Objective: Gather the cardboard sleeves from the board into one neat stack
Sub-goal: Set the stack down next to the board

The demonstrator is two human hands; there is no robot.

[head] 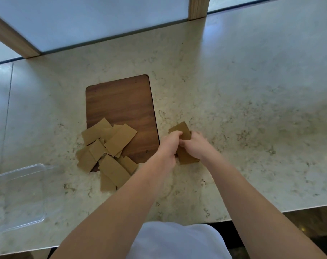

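A dark wooden board (pixel 119 101) lies on the marble counter. Several flat brown cardboard sleeves (pixel 110 146) are scattered over its near left corner, and some spill onto the counter. To the right of the board, my left hand (pixel 168 146) and my right hand (pixel 194 146) meet around a small stack of sleeves (pixel 183 131). Both hands grip that stack, which rests on the counter. Its middle is hidden by my fingers; the far end and the near end (pixel 187 158) stick out.
A clear plastic container (pixel 18 195) sits at the near left of the counter (pixel 252 109). A frosted glass panel with wooden posts (pixel 198 8) runs along the far side. The counter's near edge is close to my body.
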